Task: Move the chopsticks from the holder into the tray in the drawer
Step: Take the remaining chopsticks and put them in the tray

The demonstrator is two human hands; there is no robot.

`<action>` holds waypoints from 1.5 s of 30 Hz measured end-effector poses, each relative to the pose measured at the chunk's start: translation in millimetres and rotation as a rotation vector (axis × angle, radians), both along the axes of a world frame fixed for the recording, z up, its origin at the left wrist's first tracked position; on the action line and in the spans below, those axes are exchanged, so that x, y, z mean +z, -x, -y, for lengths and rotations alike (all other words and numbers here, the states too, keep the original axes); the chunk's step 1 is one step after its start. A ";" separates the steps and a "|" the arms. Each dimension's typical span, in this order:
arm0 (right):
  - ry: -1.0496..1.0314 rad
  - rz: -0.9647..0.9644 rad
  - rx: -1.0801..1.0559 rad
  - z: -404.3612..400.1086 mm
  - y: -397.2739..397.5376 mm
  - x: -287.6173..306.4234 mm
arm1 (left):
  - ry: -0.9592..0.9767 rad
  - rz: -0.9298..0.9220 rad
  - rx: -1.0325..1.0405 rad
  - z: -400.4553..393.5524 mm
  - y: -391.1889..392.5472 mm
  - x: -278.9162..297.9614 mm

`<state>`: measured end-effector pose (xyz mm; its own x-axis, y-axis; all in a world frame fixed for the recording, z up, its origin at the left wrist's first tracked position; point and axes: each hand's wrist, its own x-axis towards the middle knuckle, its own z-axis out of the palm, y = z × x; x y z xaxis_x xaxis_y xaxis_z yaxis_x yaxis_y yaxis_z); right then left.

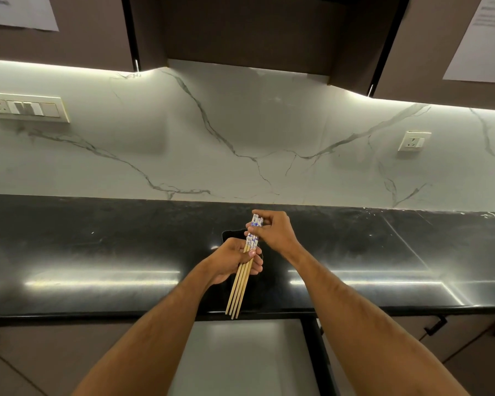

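Now, chopsticks: bundle of pale wooden chopsticks with blue-patterned tops [245, 267], above the black surface's [97, 252] front edge.
Left hand [235, 262] grip: wrapped round their middle.
Right hand [272, 228] grip: pinching their tops.

Chopsticks [242, 277] above the countertop [97, 252], behind the open drawer [246, 352].

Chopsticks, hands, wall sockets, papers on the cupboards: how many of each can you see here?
Chopsticks: 4 wooden tips show, held as one bundle by both hands
Hands: 2, the left hand and the right hand
Socket and switch plates: 2, a long one and a small one
Paper sheets: 2, one on the left, one on the right
Total: 10
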<state>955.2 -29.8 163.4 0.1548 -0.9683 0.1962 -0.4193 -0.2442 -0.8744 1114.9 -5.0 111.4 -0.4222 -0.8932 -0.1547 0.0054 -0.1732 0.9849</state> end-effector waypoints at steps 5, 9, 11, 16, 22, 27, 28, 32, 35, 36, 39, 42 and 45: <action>0.014 0.010 -0.006 -19.4 2.9 -0.7 | 0.006 -0.006 -0.017 -17.1 1.6 -3.4; 0.006 0.034 0.006 -34.5 8.8 -1.6 | -0.004 -0.013 -0.026 -33.6 4.8 -5.5; -0.005 0.050 0.018 -41.0 12.0 -0.4 | -0.005 -0.012 -0.024 -41.7 7.0 -6.3; -0.016 0.102 0.023 -56.9 23.9 0.9 | 0.003 -0.003 -0.009 -61.6 19.6 -5.2; 0.000 0.045 0.046 -88.3 46.5 -10.8 | -0.025 0.041 0.024 -94.7 44.1 -13.4; -0.027 0.020 0.092 -114.5 63.2 -21.0 | -0.034 0.079 0.051 -122.0 61.1 -19.3; -0.032 0.019 0.101 -119.4 65.5 -22.0 | -0.040 0.079 0.052 -126.8 63.1 -19.5; -0.023 0.033 0.074 -131.7 69.7 -21.2 | -0.039 0.089 0.042 -135.4 66.6 -16.9; 0.004 0.047 0.050 -134.5 71.1 -21.3 | -0.034 0.084 0.017 -138.7 67.8 -17.4; 0.008 0.056 0.041 -135.4 71.4 -22.8 | -0.038 0.075 0.011 -140.2 67.7 -19.3; -0.054 0.141 -0.002 -139.2 71.7 -32.3 | -0.080 0.056 -0.007 -148.1 63.0 -29.1; -0.157 0.240 -0.061 -142.6 70.3 -48.4 | -0.097 0.115 0.011 -160.4 52.0 -45.7; -0.206 0.238 -0.076 -154.1 63.7 -74.2 | -0.078 0.258 0.069 -171.2 45.7 -65.7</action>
<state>891.4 124.3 89.2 0.0535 -0.9984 0.0165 -0.2075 -0.0273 -0.9779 1069.1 166.2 45.8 -0.2983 -0.8996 -0.3189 -0.2293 -0.2568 0.9389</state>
